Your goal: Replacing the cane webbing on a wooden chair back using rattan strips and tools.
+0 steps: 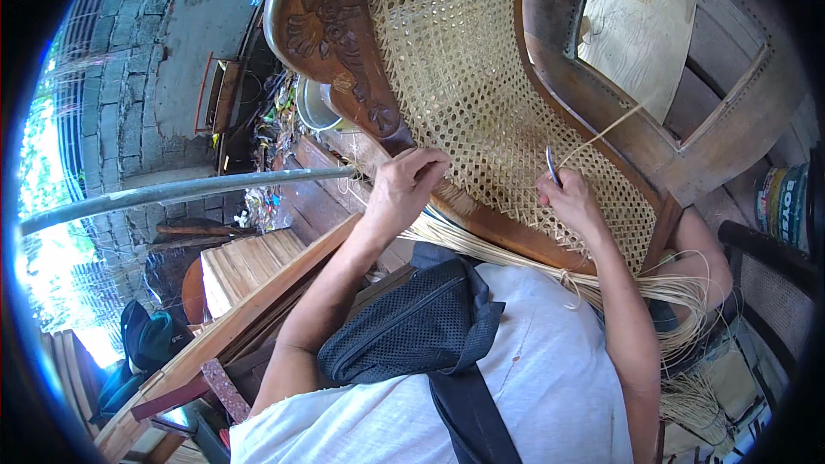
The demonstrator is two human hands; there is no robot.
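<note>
A carved wooden chair frame (331, 30) with woven cane webbing (460, 60) leans across my lap. My left hand (406, 182) rests at the webbing's lower left edge, beside the carved rail. Its fingers are curled in a pinch, and what they hold, if anything, is hidden. Over the lower right of the webbing, my right hand (569, 198) is closed on a slim, pointed metal tool (553, 163) that sticks up from the fist. A loose cane strand (606, 133) rises beside that hand toward the upper right.
Bundled cane strands (687, 296) run below the frame and hang at the right. Another wooden frame (730, 129) stands at the upper right, near a paint can (784, 206). A metal pipe (189, 191) and a long wooden plank (249, 305) lie at the left. Behind stands a bucket (316, 105).
</note>
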